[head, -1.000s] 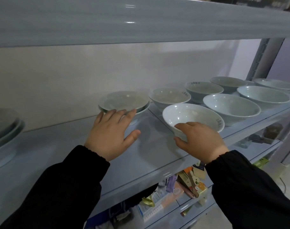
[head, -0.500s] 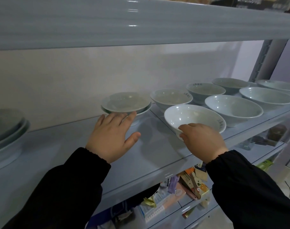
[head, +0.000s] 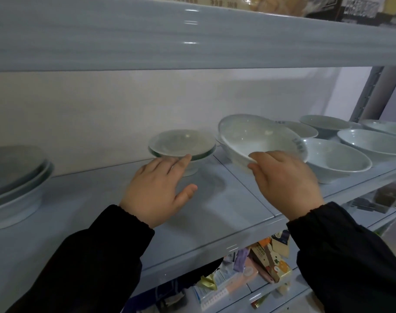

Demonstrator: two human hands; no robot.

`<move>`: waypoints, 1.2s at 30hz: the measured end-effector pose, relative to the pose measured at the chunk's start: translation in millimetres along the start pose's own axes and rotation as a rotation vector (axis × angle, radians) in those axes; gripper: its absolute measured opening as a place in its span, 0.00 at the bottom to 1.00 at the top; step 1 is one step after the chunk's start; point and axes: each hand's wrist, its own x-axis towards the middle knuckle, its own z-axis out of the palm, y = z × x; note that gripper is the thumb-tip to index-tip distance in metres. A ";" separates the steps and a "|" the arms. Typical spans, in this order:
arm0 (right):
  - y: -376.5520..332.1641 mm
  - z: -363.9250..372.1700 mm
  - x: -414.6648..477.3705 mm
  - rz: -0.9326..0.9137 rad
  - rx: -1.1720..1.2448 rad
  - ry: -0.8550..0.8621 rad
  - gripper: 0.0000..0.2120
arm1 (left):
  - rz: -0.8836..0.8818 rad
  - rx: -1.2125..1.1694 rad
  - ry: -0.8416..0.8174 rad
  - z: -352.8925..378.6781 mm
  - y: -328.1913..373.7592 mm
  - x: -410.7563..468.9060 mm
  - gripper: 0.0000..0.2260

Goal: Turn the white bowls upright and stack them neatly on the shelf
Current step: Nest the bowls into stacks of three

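White bowl [head: 260, 137], mouth up and tipped toward the viewer, hangs clear of the shelf [head: 215, 222]. The right hand [head: 285, 179] pinches its near rim between thumb and fingers, a hold that leaves the foot free to drop into another bowl. At 9 o'clock of that hand, the left hand [head: 156, 190] lies flat with straight fingers. Its fingertips appear to touch the rim of the two-bowl stack [head: 181, 144], probably to steady it as a landing spot. The carried bowl sits just at 3 o'clock of this stack, so nesting it there looks like the step in hand. Farther back, at 2 to 3 o'clock, loose bowls [head: 334, 159] stand upright in rows, likely waiting their turn.
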 end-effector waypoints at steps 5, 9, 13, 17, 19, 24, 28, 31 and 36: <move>-12.8 14.5 46.6 -0.120 0.042 0.103 0.05 | -0.029 0.006 0.028 -9.8 -9.4 -13.4 0.32; -25.3 42.2 74.3 -0.156 0.089 0.100 0.07 | -0.068 0.029 0.033 -18.3 -21.9 -26.2 0.32; -35.6 80.0 90.4 -0.158 0.175 0.070 0.10 | -0.124 0.059 0.042 -14.9 -34.0 -32.5 0.31; -45.4 118.5 96.2 -0.125 0.209 0.098 0.08 | -0.158 0.063 0.027 -0.9 -42.6 -32.8 0.30; -47.8 135.6 95.0 -0.110 0.221 0.115 0.07 | -0.156 0.070 0.042 6.2 -44.9 -32.4 0.30; -50.6 163.0 82.7 -0.059 0.311 0.153 0.09 | -0.124 0.073 0.093 18.5 -49.7 -34.7 0.28; -54.5 170.4 72.6 -0.055 0.412 0.112 0.15 | -0.150 0.063 0.090 25.1 -56.0 -35.8 0.29; -56.6 169.4 68.1 -0.034 0.475 0.097 0.17 | -0.172 0.045 0.098 26.8 -56.0 -37.6 0.29; -55.1 164.8 63.2 -0.028 0.506 0.072 0.19 | -0.154 0.047 0.129 29.2 -55.2 -40.2 0.28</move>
